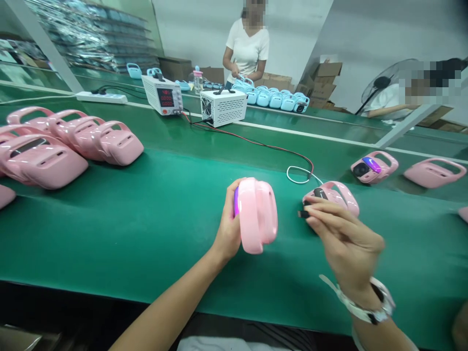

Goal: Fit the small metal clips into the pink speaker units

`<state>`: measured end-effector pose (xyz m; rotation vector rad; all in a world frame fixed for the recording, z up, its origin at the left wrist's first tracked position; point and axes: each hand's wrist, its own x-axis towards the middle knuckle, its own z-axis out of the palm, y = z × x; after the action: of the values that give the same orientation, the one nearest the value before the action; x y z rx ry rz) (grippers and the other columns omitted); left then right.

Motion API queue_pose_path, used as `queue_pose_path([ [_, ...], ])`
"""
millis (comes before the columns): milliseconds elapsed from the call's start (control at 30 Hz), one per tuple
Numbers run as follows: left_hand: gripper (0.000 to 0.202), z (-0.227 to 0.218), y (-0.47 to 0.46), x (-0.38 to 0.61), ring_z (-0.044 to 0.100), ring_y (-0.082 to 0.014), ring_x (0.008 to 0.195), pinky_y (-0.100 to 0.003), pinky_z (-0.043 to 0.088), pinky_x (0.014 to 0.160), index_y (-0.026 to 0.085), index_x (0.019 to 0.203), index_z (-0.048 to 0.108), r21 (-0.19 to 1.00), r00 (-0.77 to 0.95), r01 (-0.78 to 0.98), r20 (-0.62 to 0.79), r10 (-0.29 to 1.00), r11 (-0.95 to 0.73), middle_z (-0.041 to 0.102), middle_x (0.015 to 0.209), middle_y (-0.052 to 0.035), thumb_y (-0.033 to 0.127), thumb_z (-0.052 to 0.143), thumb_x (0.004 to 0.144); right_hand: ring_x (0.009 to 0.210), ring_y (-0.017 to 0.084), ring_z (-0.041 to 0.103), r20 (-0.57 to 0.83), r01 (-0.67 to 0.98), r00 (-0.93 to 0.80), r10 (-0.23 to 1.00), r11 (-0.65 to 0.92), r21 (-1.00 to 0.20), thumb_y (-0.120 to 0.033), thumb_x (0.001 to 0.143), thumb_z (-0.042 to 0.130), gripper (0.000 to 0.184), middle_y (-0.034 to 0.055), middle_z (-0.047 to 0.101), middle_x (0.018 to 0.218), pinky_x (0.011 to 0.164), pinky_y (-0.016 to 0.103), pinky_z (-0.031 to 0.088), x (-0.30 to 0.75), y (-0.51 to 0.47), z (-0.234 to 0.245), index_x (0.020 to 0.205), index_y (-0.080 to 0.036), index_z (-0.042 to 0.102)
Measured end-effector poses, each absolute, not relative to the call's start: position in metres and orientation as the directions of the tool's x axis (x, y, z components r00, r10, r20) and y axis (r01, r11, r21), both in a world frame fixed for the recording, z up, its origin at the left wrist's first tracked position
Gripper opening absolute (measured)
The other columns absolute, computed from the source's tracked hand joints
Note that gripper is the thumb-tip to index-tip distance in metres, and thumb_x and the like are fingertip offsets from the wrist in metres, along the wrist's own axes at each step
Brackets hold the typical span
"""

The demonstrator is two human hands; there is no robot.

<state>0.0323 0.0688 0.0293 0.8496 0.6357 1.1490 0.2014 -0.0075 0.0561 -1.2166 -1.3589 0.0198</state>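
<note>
My left hand point(229, 225) is closed around a pink speaker with a handle point(250, 214), holding it tilted edge-on above the green mat. A purple glow shows on its left side, by my fingers. To the right, my right hand point(343, 234) pinches a small black cable plug point(303, 214) between thumb and fingers. The plug points left, apart from the held speaker. Just behind my right hand, another pink speaker point(338, 196) lies on the mat, partly hidden by the fingers. A white cable point(297, 181) loops on the mat behind it.
Several pink speakers point(119, 144) crowd the left side. At right lie a purple-lit speaker point(369, 168) and another pink one point(435, 173). A power supply point(163, 96), white metal box point(224, 107) and power strip point(101, 97) stand behind. A co-worker point(248, 46) handles blue units across the table.
</note>
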Motion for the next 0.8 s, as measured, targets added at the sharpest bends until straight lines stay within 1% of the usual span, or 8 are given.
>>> queue_pose_path([
  [100,0.061,0.026,0.067,0.032,0.058,-0.0244,0.104,-0.03,0.045,0.09,0.026,0.129,0.054,0.924,0.194,-0.357,0.213,0.958,-0.133,0.061,0.123,-0.0046,0.028,0.074,0.071,0.081,0.024,0.071,0.568,0.721,0.292,0.77,0.212,-0.659,-0.036,0.08,0.076,0.005,0.0012,0.075,0.085,0.07,0.037,0.059,0.231,-0.032,0.055,0.082,-0.035,0.08],
  [200,0.062,0.022,0.066,0.031,0.055,-0.0261,0.112,-0.033,0.041,0.098,0.028,0.134,0.049,0.95,0.195,-0.219,0.265,0.944,-0.221,0.055,0.134,-0.0052,0.025,0.07,0.076,0.063,0.023,0.069,0.368,0.794,0.216,0.905,0.056,-0.605,-0.061,0.078,0.068,0.033,0.0048,0.075,0.076,0.049,0.033,0.056,0.271,-0.056,0.032,0.074,-0.031,0.081],
  [333,0.061,0.021,0.066,0.031,0.052,-0.028,0.12,-0.035,0.037,0.102,0.028,0.137,0.044,0.97,0.241,-0.17,0.211,0.947,-0.172,0.05,0.14,-0.0058,0.026,0.065,0.08,0.065,0.027,0.072,0.381,0.872,0.227,0.896,-0.013,-0.489,-0.074,0.076,0.059,0.05,0.0058,0.075,0.073,0.054,0.037,0.059,0.304,-0.075,0.0,0.07,-0.03,0.081],
  [400,0.059,0.022,0.065,0.033,0.051,-0.0275,0.121,-0.034,0.038,0.102,0.027,0.135,0.044,0.97,0.24,-0.201,0.182,0.954,-0.134,0.05,0.14,-0.006,0.029,0.065,0.08,0.069,0.026,0.073,0.399,0.868,0.258,0.88,-0.03,-0.496,-0.069,0.078,0.061,0.046,0.0057,0.077,0.08,0.055,0.036,0.059,0.298,-0.075,0.002,0.075,-0.029,0.081],
  [500,0.058,0.024,0.061,0.043,0.048,-0.0273,0.125,-0.033,0.038,0.103,0.023,0.134,0.043,0.962,0.211,-0.266,0.121,0.97,-0.062,0.049,0.139,-0.0085,0.034,0.065,0.081,0.07,0.021,0.071,0.439,0.804,0.29,0.85,0.032,-0.594,-0.049,0.085,0.064,0.028,0.0047,0.076,0.091,0.056,0.03,0.057,0.26,-0.063,0.028,0.093,-0.027,0.079],
  [600,0.069,0.037,0.058,0.061,0.047,-0.0291,0.126,-0.036,0.036,0.106,0.023,0.136,0.042,0.971,0.226,-0.237,0.082,0.971,-0.027,0.047,0.138,-0.0106,0.039,0.073,0.076,0.058,0.016,0.062,0.48,0.715,0.186,0.857,0.217,-0.664,-0.041,0.078,0.073,0.038,0.0034,0.074,0.084,0.051,0.027,0.052,0.219,-0.038,0.065,0.111,-0.023,0.072],
  [700,0.074,0.059,0.068,0.085,0.05,-0.0301,0.122,-0.037,0.041,0.102,0.027,0.138,0.043,0.973,0.333,-0.219,0.139,0.933,-0.067,0.048,0.137,-0.0108,0.046,0.076,0.075,0.056,0.014,0.057,0.502,0.69,0.295,0.813,0.183,-0.701,-0.036,0.075,0.075,0.03,0.0013,0.07,0.073,0.049,0.024,0.047,0.216,-0.007,0.103,0.101,-0.021,0.073],
  [800,0.066,0.073,0.093,0.117,0.06,-0.028,0.106,-0.036,0.051,0.083,0.029,0.145,0.034,0.972,0.468,-0.236,0.112,0.877,0.001,0.055,0.128,-0.0112,0.049,0.058,0.086,0.051,0.011,0.05,0.425,0.535,0.5,0.754,0.117,-0.837,-0.036,0.076,0.072,0.017,-0.0025,0.058,0.059,0.046,0.022,0.041,0.262,0.028,0.138,0.079,-0.02,0.07],
])
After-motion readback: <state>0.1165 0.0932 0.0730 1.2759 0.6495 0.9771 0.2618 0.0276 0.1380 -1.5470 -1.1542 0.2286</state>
